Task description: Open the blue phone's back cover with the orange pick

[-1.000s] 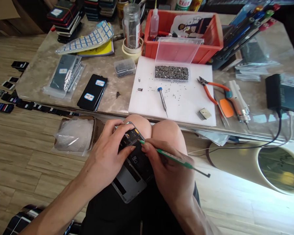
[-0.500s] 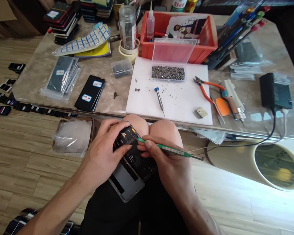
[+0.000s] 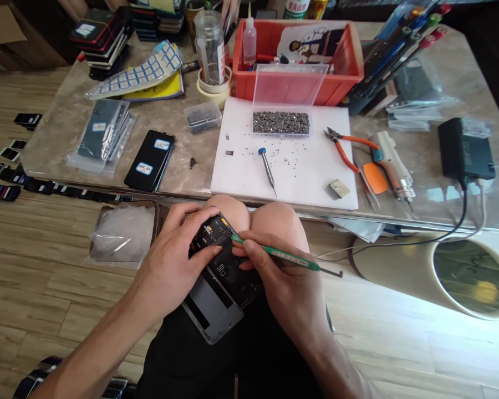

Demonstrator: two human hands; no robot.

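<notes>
An opened smartphone (image 3: 228, 271) lies tilted over my lap, its dark inner parts showing. Beside it, on the near side, is a grey back cover (image 3: 215, 313) with black strips. My left hand (image 3: 178, 244) is closed around the phone's upper left part, thumb pressed on the inside. In my right hand (image 3: 270, 260) is a thin green pry tool (image 3: 291, 256) with a hooked dark end pointing right. The tool's other end meets the phone near its upper right edge; the very tip is too small to make out.
On the table a white foam sheet (image 3: 237, 183) bears a screwdriver (image 3: 268, 172), a box of screws (image 3: 281, 123) and loose screws. Pliers (image 3: 345, 149), an electric screwdriver (image 3: 393, 166) and a black power adapter (image 3: 466, 149) lie right. A labelled phone (image 3: 149, 160) lies left; a bin (image 3: 399, 266) lies below.
The view has shifted slightly, so the table things sit a little further left. Both hands keep their grip on the phone and the tool, with hardly any visible movement.
</notes>
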